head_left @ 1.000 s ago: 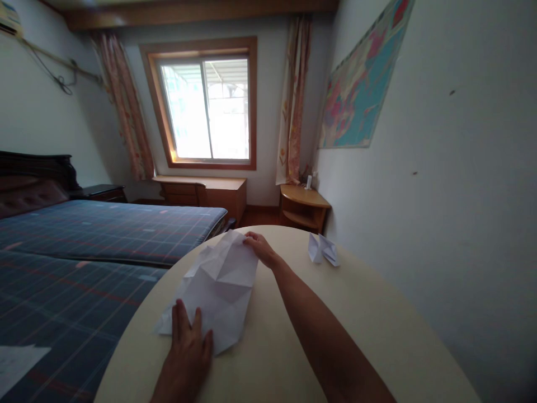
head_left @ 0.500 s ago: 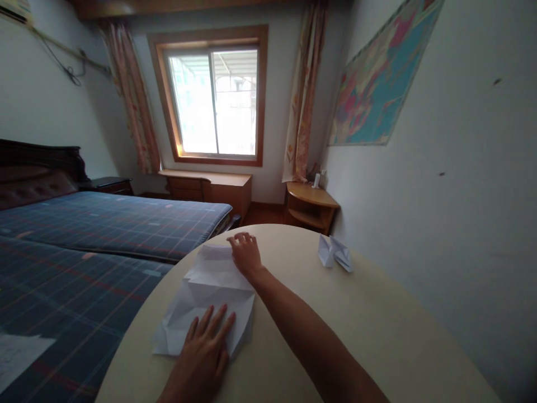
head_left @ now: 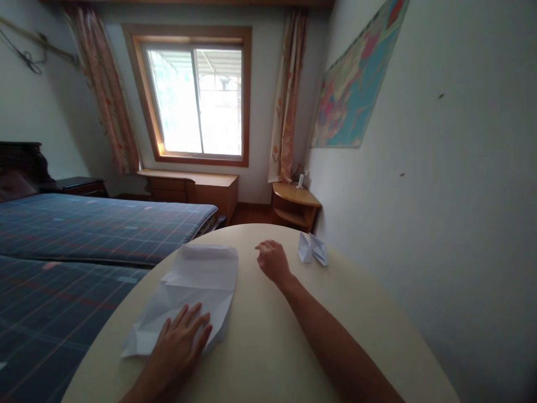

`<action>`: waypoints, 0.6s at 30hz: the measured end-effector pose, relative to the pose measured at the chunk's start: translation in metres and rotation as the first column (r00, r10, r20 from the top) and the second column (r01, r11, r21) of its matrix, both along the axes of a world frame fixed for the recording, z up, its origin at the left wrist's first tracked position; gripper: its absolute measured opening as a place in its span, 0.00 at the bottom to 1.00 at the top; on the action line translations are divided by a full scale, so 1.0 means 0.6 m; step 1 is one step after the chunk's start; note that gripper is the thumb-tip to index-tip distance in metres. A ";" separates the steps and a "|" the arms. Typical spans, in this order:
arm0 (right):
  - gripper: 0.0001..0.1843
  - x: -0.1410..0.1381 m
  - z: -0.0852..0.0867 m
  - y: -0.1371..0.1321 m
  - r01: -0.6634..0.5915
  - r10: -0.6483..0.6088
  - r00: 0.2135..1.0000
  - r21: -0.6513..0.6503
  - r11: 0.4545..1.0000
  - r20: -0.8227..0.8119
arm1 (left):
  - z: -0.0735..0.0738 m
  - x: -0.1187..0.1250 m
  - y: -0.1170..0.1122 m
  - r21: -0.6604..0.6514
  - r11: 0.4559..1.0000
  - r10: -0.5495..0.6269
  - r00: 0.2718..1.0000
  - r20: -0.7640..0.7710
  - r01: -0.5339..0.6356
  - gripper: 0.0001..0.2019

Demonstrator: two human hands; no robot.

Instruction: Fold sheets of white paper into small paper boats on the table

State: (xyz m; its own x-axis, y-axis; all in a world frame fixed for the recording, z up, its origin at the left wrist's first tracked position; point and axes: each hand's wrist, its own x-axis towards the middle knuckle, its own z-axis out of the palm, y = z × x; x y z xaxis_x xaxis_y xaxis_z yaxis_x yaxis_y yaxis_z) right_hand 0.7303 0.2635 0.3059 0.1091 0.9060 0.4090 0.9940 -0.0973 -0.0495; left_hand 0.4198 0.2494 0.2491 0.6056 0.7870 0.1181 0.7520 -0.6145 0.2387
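Note:
Creased white paper sheets (head_left: 201,274) lie on the left part of a round cream table (head_left: 268,347). My left hand (head_left: 180,336) rests flat on their near part, its fingers stretched out. To the right of the sheets, over bare tabletop, is my right hand (head_left: 273,262), apart from the paper. Its fingers are curled in, and nothing shows in them. Farther right, a small folded white paper piece (head_left: 312,248) with pointed flaps stands near the table's far edge.
A bed with a blue plaid mattress (head_left: 104,229) adjoins the table's left side. Beyond the table are a wooden desk (head_left: 213,180) and a corner shelf (head_left: 296,196). A white wall (head_left: 419,235) with a map (head_left: 356,95) runs along the right.
My right hand has left the far edge of the paper and moved right, its fingers now curled. My left hand stays on the sheets. The whole view has turned slightly right.

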 end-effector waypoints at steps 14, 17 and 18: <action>0.15 0.124 -0.016 -0.181 0.414 -0.414 0.895 -0.036 0.910 -0.165 | 0.067 0.222 -0.134 -0.146 0.949 -0.099 0.705 0.702 0.278 0.18; 0.17 0.098 -0.005 -0.211 0.332 -0.319 0.921 0.023 0.943 -0.224 | 0.028 0.236 -0.149 -0.354 0.853 0.075 0.583 0.809 0.383 0.25; 0.17 0.085 -0.002 -0.221 0.298 -0.279 0.928 0.040 0.954 -0.249 | 0.020 0.238 -0.150 -0.433 0.798 0.168 0.535 0.828 0.419 0.28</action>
